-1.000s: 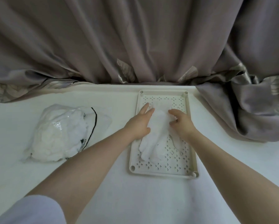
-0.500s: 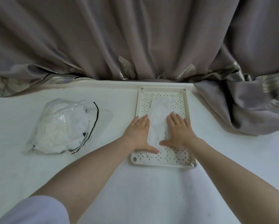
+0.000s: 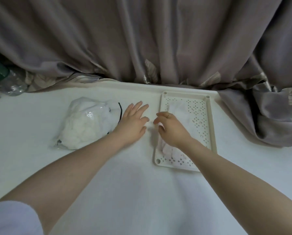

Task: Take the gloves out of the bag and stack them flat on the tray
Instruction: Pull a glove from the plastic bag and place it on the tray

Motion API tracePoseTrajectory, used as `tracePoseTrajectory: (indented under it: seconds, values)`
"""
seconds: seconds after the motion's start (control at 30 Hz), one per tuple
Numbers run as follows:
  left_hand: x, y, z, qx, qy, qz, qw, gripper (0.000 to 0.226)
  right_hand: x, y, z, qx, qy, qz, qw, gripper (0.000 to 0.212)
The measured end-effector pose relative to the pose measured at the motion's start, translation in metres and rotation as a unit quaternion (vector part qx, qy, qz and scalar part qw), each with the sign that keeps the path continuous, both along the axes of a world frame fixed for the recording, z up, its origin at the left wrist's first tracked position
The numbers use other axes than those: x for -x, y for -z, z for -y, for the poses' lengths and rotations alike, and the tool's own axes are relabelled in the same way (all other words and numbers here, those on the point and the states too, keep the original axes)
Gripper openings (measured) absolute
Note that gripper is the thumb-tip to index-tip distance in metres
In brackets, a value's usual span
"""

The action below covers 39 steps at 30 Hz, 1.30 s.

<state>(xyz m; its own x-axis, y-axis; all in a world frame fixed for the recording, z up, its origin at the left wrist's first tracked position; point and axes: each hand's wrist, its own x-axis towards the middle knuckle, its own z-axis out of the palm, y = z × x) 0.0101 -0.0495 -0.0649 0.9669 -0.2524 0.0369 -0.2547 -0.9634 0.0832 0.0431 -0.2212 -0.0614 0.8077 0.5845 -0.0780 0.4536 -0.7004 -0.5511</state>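
Gloves [image 3: 173, 152] are seen lying white and flat along the left half of the tray [image 3: 211, 133], partly hidden under the right hand [image 3: 170, 128]. That hand is held over the tray's left rim with fingers loosely curled and relaxed; nothing is seen pinched, and a ring is worn on one finger. The left hand [image 3: 132, 123] is spread with straight fingers over the surface [image 3: 133, 192], at nine o'clock from the right hand, between tray and bag [image 3: 89, 122]; whether it touches the bag's edge cannot be told. More white gloves are held in the clear bag, which lies at nine o'clock from the tray, its black-edged mouth turned towards the left hand. A grey curtain [image 3: 142, 39] is draped at twelve o'clock, bunched onto the surface at three o'clock from the tray
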Motion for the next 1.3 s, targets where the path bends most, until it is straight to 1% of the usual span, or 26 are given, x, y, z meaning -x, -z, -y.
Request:
tracePoseTrajectory:
  seconds: [0.07, 0.1, 0.17, 0.27, 0.33, 0.4, 0.43, 0.47, 0.5, 0.53, 0.57, 0.6, 0.7, 0.77, 0.8, 0.83, 0.9, 0.97, 1.03, 1.1, 1.13, 1.17, 1.2, 1.23, 1.27, 1.3]
  values:
    - [0.01, -0.006, -0.031, -0.026, -0.031, 0.071, 0.997, 0.017, 0.007, -0.001, -0.033, -0.031, -0.037, -0.002, 0.999, 0.036]
    - [0.013, -0.009, -0.044, -0.036, -0.057, 0.091, 0.994, 0.016, 0.011, -0.002, -0.048, -0.04, -0.044, -0.009, 0.998, 0.036]
    - [0.02, -0.015, -0.065, -0.053, -0.119, 0.074, 0.989, 0.02, 0.016, -0.001, -0.077, -0.057, -0.044, -0.033, 0.997, 0.034]
    - [0.026, -0.012, -0.097, -0.036, -0.191, 0.0, 0.981, 0.04, 0.021, 0.004, -0.119, -0.065, -0.005, -0.114, 0.991, 0.032]
    - [0.028, -0.012, -0.113, 0.005, -0.19, -0.053, 0.98, 0.057, 0.025, 0.009, -0.14, -0.062, 0.019, -0.181, 0.981, 0.037]
    - [0.031, -0.014, -0.123, 0.064, -0.17, -0.065, 0.981, 0.069, 0.029, 0.014, -0.156, -0.048, 0.016, -0.219, 0.974, 0.043]
    - [0.032, -0.015, -0.127, 0.089, -0.165, -0.059, 0.98, 0.07, 0.032, 0.015, -0.162, -0.045, 0.018, -0.226, 0.973, 0.041]
    - [0.034, -0.016, -0.13, 0.106, -0.162, -0.051, 0.98, 0.07, 0.033, 0.018, -0.167, -0.051, 0.028, -0.224, 0.973, 0.032]
    - [0.034, -0.016, -0.135, 0.117, -0.155, -0.048, 0.98, 0.07, 0.034, 0.017, -0.171, -0.066, 0.048, -0.217, 0.973, 0.016]
    - [0.035, -0.016, -0.14, 0.124, -0.143, -0.047, 0.981, 0.068, 0.034, 0.015, -0.175, -0.09, 0.071, -0.212, 0.971, 0.015]
    - [0.035, -0.015, -0.144, 0.129, -0.129, -0.048, 0.982, 0.066, 0.033, 0.014, -0.175, -0.115, 0.093, -0.215, 0.965, 0.024]
    - [0.036, -0.013, -0.147, 0.137, -0.116, -0.046, 0.983, 0.062, 0.032, 0.012, -0.173, -0.146, 0.11, -0.225, 0.957, 0.027]
    - [0.038, -0.006, -0.152, 0.171, -0.096, -0.041, 0.98, 0.04, 0.031, 0.003, -0.163, -0.209, 0.133, -0.253, 0.935, 0.019]
    - [0.038, -0.004, -0.152, 0.17, -0.097, -0.032, 0.98, 0.025, 0.03, -0.001, -0.155, -0.228, 0.164, -0.244, 0.928, 0.013]
    - [0.038, -0.003, -0.151, 0.168, -0.099, -0.033, 0.98, 0.025, 0.029, -0.003, -0.15, -0.248, 0.197, -0.236, 0.919, 0.01]
    - [0.038, -0.004, -0.151, 0.165, -0.102, -0.041, 0.98, 0.029, 0.029, -0.006, -0.146, -0.276, 0.238, -0.234, 0.901, 0.008]
    - [0.037, -0.003, -0.151, 0.136, -0.096, -0.068, 0.984, 0.031, 0.026, -0.011, -0.137, -0.338, 0.312, -0.249, 0.852, 0.009]
    - [0.034, -0.001, -0.15, 0.07, -0.089, -0.098, 0.989, 0.026, 0.024, -0.019, -0.128, -0.371, 0.371, -0.299, 0.798, 0.013]
    - [0.033, -0.001, -0.145, 0.022, -0.101, -0.114, 0.988, 0.025, 0.022, -0.026, -0.118, -0.387, 0.406, -0.357, 0.747, 0.021]
    - [0.034, -0.006, -0.136, 0.007, -0.107, -0.099, 0.989, 0.029, 0.023, -0.028, -0.112, -0.409, 0.409, -0.388, 0.718, 0.023]
    - [0.035, -0.008, -0.13, 0.028, -0.089, -0.067, 0.993, 0.03, 0.023, -0.028, -0.108, -0.422, 0.404, -0.399, 0.707, 0.021]
    - [0.037, -0.011, -0.121, 0.076, -0.058, -0.03, 0.995, 0.035, 0.025, -0.029, -0.104, -0.438, 0.394, -0.415, 0.693, 0.018]
    - [0.04, -0.017, -0.111, 0.14, -0.025, -0.012, 0.99, 0.043, 0.026, -0.028, -0.101, -0.448, 0.38, -0.43, 0.685, 0.017]
    - [0.043, -0.025, -0.098, 0.218, 0.0, -0.03, 0.975, 0.05, 0.027, -0.029, -0.097, -0.458, 0.366, -0.443, 0.678, 0.018]
    - [0.045, -0.032, -0.084, 0.298, 0.002, -0.072, 0.952, 0.056, 0.028, -0.029, -0.093, -0.458, 0.353, -0.451, 0.68, 0.019]
    - [0.047, -0.038, -0.072, 0.369, -0.02, -0.119, 0.922, 0.059, 0.029, -0.03, -0.09, -0.461, 0.341, -0.461, 0.677, 0.021]
